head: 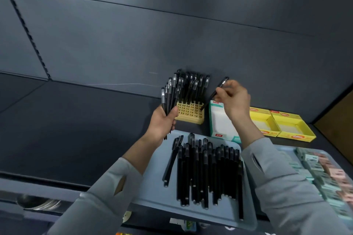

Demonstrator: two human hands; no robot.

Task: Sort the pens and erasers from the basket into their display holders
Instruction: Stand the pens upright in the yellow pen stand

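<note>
I find the left hand (165, 118) gripping a bundle of pens (171, 93) upright just left of the yellow grid holder (190, 113), as ready stock, I judge. The right hand (234, 97), raised above the white eraser box (219, 120), pinches a single pen (213, 95) slanted down-left, tip at the holder's right edge for insertion. Loose pens (206, 173) lie on the near tray (158, 192).

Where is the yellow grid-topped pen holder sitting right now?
Head view, just above centre: the yellow grid-topped plastic pen holder stands on the dark shelf, between the left hand gripping a bunch of black pens and the white-and-teal cardboard box.
</note>
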